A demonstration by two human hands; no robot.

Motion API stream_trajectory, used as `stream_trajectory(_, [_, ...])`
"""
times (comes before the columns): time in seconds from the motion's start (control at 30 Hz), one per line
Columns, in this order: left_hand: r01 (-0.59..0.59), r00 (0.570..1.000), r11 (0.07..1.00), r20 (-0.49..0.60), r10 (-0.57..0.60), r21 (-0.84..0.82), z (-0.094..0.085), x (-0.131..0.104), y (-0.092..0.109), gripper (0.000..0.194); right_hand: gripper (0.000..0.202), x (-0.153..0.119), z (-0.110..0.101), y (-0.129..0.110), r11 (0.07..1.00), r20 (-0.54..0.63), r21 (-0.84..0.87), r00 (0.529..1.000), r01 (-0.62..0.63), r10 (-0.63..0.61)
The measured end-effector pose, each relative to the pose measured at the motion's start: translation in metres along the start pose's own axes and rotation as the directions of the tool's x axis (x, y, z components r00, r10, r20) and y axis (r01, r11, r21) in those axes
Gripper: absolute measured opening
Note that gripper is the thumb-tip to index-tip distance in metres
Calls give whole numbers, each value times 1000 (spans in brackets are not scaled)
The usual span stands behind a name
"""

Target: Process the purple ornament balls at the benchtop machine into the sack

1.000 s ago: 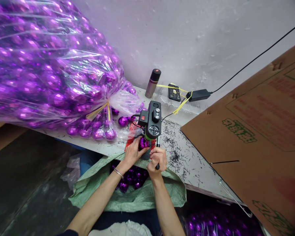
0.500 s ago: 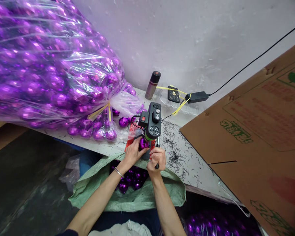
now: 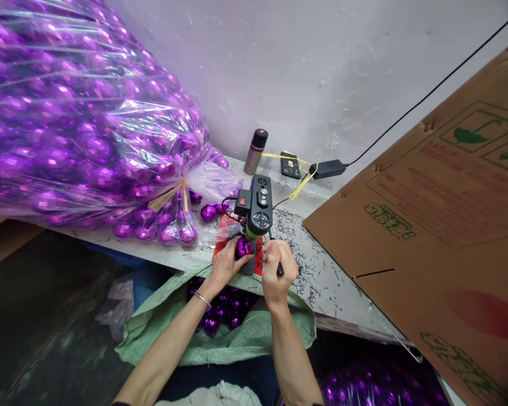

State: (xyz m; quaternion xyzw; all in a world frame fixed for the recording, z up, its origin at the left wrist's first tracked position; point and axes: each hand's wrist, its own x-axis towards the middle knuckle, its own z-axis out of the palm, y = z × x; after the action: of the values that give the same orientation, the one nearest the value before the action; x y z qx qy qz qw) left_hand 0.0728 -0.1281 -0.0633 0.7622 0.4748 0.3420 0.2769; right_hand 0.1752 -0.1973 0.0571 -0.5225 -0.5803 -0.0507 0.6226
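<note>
A shiny purple bauble [image 3: 244, 247] sits under the head of a small black press machine [image 3: 261, 204]. My left hand [image 3: 227, 263] grips the bauble between thumb and fingers; a bracelet circles that wrist. Wrapped round the machine's lever [image 3: 280, 270], whose black end pokes out of the fist, is my right hand [image 3: 279, 269]. Red material [image 3: 259, 256] lies beneath the machine. Below my hands, an open green woven sack [image 3: 152, 327] holds many purple baubles [image 3: 220, 316].
A large clear bag of purple baubles [image 3: 84, 129] fills the left. Behind the machine stand a bottle [image 3: 256, 151], a phone-like black device [image 3: 290, 164] and a power adapter [image 3: 328, 169]. Tiny dark bits [image 3: 309, 265] litter the white table [image 3: 334, 293]. A cardboard box [image 3: 427, 225] leans at right.
My right hand has swung to the right and slightly down with the lever. My left hand stays on the bauble under the machine. The whole view has shifted a little.
</note>
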Motion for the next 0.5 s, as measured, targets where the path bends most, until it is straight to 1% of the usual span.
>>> stream_trajectory(0.07, [-29, 999, 999, -17, 28, -32, -5, -4, 1, 56, 26, 10, -2, -8, 999, 10, 10, 999, -47, 47])
stream_trajectory(0.1, [-51, 998, 998, -34, 50, -46, -8, -9, 1, 57, 27, 12, -3, -9, 999, 11, 14, 999, -49, 49])
stream_trajectory(0.13, [-80, 996, 995, -50, 78, -55, -11, -16, -1, 58, 28, 13, -3, -10, 999, 10, 16, 999, -41, 41])
stream_trajectory(0.2, [-167, 985, 985, -53, 164, -54, -19, -40, -7, 63, 30, 9, -2, -9, 1000, 5, 17, 1000, -10, 10])
stream_trajectory(0.23, [-219, 976, 975, -28, 218, -47, -22, -55, -11, 66, 31, 6, -2, -8, 1000, 5, 16, 1000, 6, -6])
stream_trajectory(0.3, [-320, 945, 947, 55, 322, -32, -28, -86, -22, 72, 31, 0, 0, -5, 1000, 2, 11, 1000, 28, -28])
stream_trajectory(0.37, [-363, 924, 932, 126, 361, -9, -31, -111, -31, 77, 31, -4, 2, -3, 999, -12, 8, 999, 43, -43])
stream_trajectory(0.4, [-373, 919, 928, 141, 369, 1, -33, -119, -34, 79, 32, -5, 3, -2, 999, -21, 7, 999, 45, -45])
stream_trajectory(0.43, [-380, 917, 925, 136, 375, 12, -35, -121, -36, 78, 32, -6, 3, -1, 999, -31, 6, 998, 46, -46])
stream_trajectory(0.47, [-384, 919, 923, 110, 379, 25, -37, -119, -37, 73, 32, -6, 4, -1, 999, -37, 5, 998, 44, -44])
stream_trajectory(0.5, [-382, 923, 923, 64, 379, 45, -40, -110, -37, 64, 32, -7, 4, 0, 999, -38, 4, 998, 40, -40])
